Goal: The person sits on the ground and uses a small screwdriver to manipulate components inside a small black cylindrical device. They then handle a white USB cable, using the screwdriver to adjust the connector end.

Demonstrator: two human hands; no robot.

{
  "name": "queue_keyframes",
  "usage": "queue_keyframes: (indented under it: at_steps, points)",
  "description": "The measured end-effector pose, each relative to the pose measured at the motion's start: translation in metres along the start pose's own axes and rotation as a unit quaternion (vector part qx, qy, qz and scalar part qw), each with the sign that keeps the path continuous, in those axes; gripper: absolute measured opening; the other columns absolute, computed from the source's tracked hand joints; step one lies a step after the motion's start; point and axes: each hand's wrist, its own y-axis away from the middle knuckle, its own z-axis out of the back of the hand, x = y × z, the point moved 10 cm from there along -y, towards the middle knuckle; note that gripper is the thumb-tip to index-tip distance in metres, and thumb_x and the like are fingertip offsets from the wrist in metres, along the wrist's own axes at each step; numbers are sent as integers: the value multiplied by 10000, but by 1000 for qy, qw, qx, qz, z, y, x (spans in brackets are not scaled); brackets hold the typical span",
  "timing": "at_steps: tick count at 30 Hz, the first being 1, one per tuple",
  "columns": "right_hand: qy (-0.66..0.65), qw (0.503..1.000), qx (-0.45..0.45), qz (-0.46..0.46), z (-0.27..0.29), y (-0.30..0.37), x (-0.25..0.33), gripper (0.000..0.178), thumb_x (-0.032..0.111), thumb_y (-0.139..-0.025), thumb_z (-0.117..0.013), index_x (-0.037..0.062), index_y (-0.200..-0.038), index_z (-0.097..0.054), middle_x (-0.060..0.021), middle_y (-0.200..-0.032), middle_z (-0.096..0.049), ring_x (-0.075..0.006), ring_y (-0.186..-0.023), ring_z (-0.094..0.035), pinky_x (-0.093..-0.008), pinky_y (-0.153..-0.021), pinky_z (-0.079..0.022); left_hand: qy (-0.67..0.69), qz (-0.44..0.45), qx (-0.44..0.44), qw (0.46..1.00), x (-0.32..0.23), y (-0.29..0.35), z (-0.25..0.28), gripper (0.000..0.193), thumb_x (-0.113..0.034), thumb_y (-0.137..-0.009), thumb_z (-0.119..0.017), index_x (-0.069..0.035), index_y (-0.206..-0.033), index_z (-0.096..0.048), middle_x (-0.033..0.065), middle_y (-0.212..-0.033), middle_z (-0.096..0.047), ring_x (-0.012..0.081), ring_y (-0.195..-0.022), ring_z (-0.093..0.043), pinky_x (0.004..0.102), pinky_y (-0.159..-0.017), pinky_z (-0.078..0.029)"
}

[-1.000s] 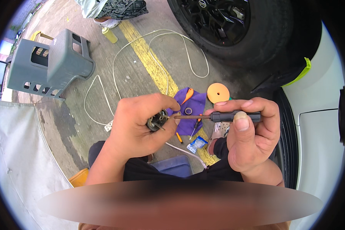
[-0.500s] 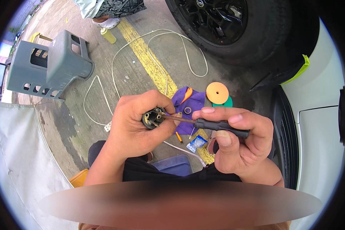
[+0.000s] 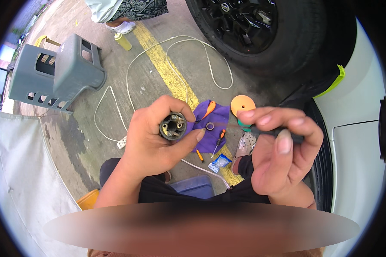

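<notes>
My left hand [image 3: 143,139] is closed around a round black part [image 3: 172,126], whose open end with brass-coloured terminals faces up. A dark-handled screwdriver [image 3: 297,137] lies in the fingers of my right hand [image 3: 278,160], its shaft blurred and pointing left, apart from the part. Below the hands a purple cloth [image 3: 221,115] is spread on the ground. On it are an orange-handled tool [image 3: 209,109], a small dark ring [image 3: 209,126] and a small orange-and-black screwdriver [image 3: 221,135].
An orange disc [image 3: 240,103] and a blue-and-white packet [image 3: 220,163] lie near the cloth. A white cable [image 3: 127,77] loops over the ground. Grey stools [image 3: 75,64] stand left; a car wheel [image 3: 244,30] is at the far right. A person [image 3: 133,10] is at the back.
My right hand has drawn the screwdriver back to the right, its tip leaving the black part. The left hand still holds the part, now turned slightly more upward.
</notes>
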Motion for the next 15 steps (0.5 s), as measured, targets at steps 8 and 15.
queue_keyframes:
  at_steps: [8,15]
  points:
    - [130,982,106,-89,-42,-8,-27,120,-34,-812,-747,-24,-930,-726,-88,-802,-632,-112,-625,-557,-238,-545,-431,22,-14,-4,1000,2,2,-11,417,19,-780,-743,-51,-1117,-507,83,-840,-691,125,-752,-677,265,-653,-508]
    - [120,986,81,-89,-46,0,-31,155,-45,-793,-770,-32,-939,-717,-80,-796,-670,-91,-593,-573,-230,-527,-433,-70,-37,12,997,-4,5,-14,429,14,-762,-731,-57,-1124,-512,125,-852,-692,261,-742,-718,317,-635,-532]
